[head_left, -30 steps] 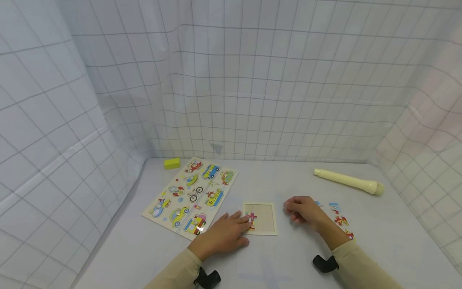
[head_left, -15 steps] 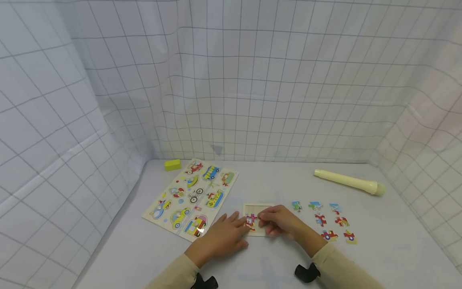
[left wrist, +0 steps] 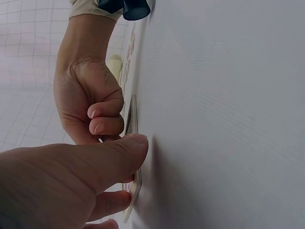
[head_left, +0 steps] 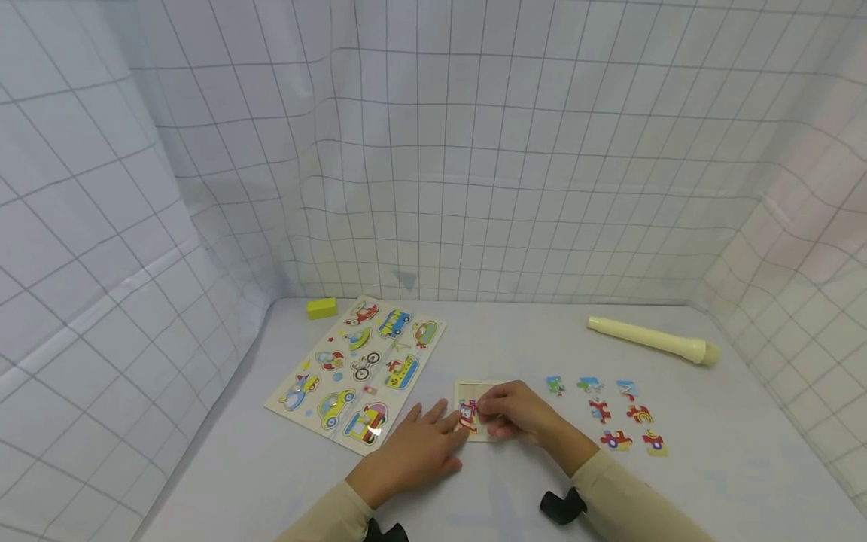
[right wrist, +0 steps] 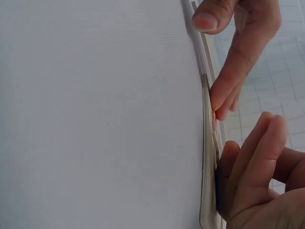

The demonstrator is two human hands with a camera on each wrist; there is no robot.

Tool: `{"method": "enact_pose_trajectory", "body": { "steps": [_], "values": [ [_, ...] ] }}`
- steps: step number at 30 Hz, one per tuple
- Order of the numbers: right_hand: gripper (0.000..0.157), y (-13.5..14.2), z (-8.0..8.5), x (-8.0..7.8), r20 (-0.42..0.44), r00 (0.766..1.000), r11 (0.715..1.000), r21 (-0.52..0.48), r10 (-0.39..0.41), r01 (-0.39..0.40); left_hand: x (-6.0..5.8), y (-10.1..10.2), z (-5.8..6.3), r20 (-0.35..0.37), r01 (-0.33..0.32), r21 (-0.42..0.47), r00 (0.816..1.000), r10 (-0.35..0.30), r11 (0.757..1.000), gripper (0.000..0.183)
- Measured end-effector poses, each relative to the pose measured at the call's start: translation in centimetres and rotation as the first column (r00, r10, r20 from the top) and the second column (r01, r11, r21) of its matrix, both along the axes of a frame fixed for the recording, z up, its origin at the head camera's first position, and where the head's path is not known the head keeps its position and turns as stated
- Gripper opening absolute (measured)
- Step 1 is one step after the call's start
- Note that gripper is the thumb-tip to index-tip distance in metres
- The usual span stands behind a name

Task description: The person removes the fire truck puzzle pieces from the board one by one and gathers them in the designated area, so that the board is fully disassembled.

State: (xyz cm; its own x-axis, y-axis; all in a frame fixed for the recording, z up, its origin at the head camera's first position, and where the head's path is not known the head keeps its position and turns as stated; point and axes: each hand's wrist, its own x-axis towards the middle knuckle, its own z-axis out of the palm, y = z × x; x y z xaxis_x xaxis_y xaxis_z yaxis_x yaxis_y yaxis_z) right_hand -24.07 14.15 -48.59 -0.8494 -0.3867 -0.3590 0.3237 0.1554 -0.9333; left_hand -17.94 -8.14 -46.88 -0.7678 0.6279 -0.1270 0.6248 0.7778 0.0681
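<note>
In the head view, a small wooden puzzle frame (head_left: pixel 503 436) lies flat before me, with red and pink jigsaw pieces (head_left: pixel 467 414) in its lower left part. My left hand (head_left: pixel 413 452) lies with fingers spread, its fingertips resting on the frame's left edge and the pieces there. My right hand (head_left: pixel 518 412) reaches over the frame from the right. Its thumb and forefinger pinch at a puzzle piece beside the others; the fingers hide most of it. Both hands meet the thin frame edge (right wrist: pixel 206 143) in the right wrist view.
Several loose jigsaw pieces (head_left: pixel 616 440) lie in rows on the table to the right. Behind them is a cream microphone-shaped stick (head_left: pixel 653 340). At left lies a vehicle picture board (head_left: pixel 359 373), with a yellow block (head_left: pixel 321 308) behind it. Gridded white curtains (head_left: pixel 474 150) enclose the table.
My right hand has moved left from beside the loose pieces to over the frame, uncovering several pieces on the table. The left hand stays at the frame's left side.
</note>
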Motion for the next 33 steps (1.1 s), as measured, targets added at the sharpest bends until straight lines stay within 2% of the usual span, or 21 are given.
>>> {"method": "enact_pose_trajectory", "body": {
  "steps": [6,11,15,23,33],
  "values": [
    [0.026,-0.34,-0.16,0.03,-0.025,0.999,0.998,0.042,-0.038,0.039,0.13,-0.14,0.12,0.02,0.0,0.005,1.0,0.0,1.0,0.054],
    [0.027,-0.5,-0.2,-0.11,0.009,1.0,1.0,0.016,-0.007,0.007,0.18,-0.29,0.23,0.015,-0.01,-0.004,1.0,0.01,1.0,0.053],
    [0.022,-0.52,-0.14,-0.21,0.026,1.0,1.0,-0.008,0.0,0.0,0.17,-0.29,0.14,0.018,-0.008,0.004,1.0,0.008,1.0,0.052],
    [0.016,-0.8,0.05,-0.05,-0.078,0.997,0.999,0.052,0.012,-0.008,0.05,-0.07,-0.13,0.01,-0.006,-0.005,1.0,0.006,1.0,0.054],
    [0.013,-0.63,-0.23,-0.37,-0.089,0.996,0.997,0.077,0.0,0.007,0.04,-0.04,-0.02,0.01,0.002,0.002,1.0,-0.002,1.0,0.054]
  ]
}}
